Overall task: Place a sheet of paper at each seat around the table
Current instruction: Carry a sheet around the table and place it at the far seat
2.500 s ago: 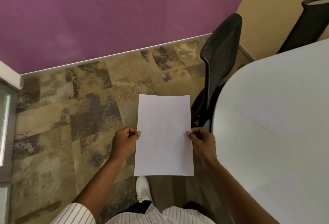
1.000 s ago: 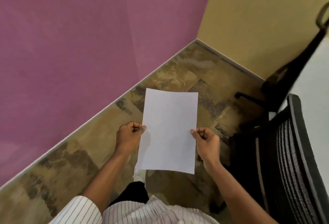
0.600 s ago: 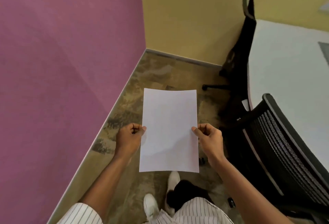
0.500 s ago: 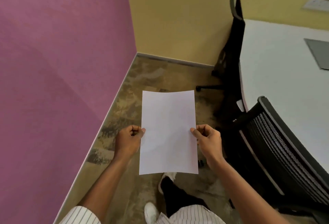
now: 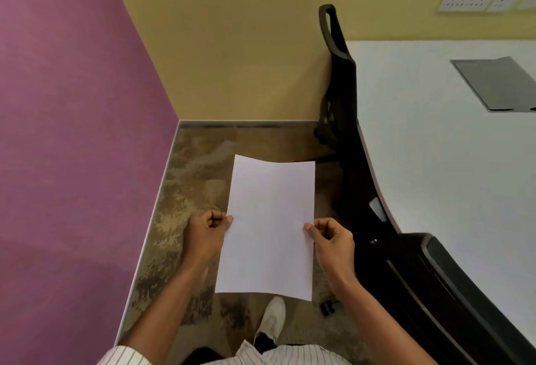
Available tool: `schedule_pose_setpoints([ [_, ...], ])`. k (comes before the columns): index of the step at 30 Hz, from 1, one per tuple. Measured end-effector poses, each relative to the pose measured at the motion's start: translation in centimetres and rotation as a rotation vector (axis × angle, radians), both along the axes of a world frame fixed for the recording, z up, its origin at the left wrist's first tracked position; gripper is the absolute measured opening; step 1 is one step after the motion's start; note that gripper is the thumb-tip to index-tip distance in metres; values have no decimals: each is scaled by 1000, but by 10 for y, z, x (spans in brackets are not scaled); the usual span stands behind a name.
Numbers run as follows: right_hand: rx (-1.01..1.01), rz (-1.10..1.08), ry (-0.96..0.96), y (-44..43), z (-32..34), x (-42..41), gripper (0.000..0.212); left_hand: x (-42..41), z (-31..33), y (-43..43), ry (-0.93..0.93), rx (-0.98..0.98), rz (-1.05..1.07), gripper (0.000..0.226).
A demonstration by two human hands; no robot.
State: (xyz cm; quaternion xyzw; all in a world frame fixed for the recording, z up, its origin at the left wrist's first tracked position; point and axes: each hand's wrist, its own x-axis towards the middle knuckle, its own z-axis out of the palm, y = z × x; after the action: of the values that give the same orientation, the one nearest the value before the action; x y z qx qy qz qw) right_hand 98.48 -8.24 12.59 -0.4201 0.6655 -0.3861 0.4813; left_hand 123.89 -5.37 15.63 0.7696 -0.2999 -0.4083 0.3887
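The left hand [image 5: 204, 238] and right hand [image 5: 333, 241] pinched the thin, floppy white paper sheet [image 5: 269, 228] at nine and three o'clock, its unsupported far edge likely to sag.

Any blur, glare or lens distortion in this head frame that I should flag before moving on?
Head view: even, soft light with no glare on the sheet of paper or the white table. Both hands, left hand and right hand, look sharp. Wide-angle bending curves the table edge and the wall corner. The wall sockets at the top right are soft.
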Motion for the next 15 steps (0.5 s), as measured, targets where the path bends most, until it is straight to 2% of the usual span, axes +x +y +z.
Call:
schedule_pose_setpoints([
  [10, 9, -272, 3, -120, 1, -12, 8, -14, 8, -180, -43, 10, -193, 12],
  [15, 35, -440, -15, -171, -6, -28, 9, -37, -1, -275, -32, 19, -366, 13],
])
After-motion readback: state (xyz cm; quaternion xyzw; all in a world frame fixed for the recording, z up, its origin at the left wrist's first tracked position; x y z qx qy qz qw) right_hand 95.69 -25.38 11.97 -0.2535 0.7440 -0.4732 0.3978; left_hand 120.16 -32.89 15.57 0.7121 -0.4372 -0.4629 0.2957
